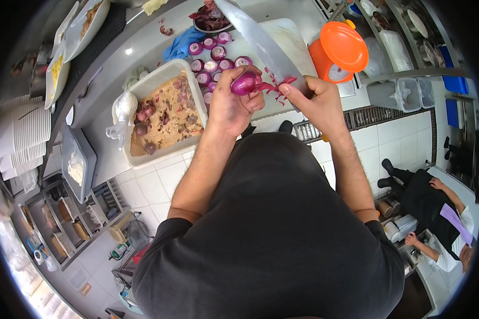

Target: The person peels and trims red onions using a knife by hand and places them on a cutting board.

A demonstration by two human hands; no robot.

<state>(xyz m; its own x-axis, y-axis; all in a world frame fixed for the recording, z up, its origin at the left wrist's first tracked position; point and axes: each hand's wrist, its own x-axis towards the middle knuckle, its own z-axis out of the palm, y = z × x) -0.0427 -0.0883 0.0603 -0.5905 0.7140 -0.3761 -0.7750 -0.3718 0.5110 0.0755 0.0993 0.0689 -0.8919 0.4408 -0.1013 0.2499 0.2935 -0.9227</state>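
Observation:
My left hand (233, 103) is wrapped round a red onion (244, 84), held up over the near part of the white cutting board (288, 33). The handle of a large, wide-bladed knife (258, 42) is in my right hand (319, 101), mostly hidden by the fingers. The blade points up and to the left. A torn strip of purple onion skin (274, 87) stretches from the onion to the blade near my right thumb. Several peeled, trimmed red onions (218, 52) lie left of the board, just beyond my left hand.
A white plastic crate (196, 87) at left holds several unpeeled onions and loose skins. Behind stand a metal bowl (218, 27) of skins and a blue cloth-like item (183, 43). An orange tub with its lid (345, 47) stands at right. Another person (428, 212) is at far right.

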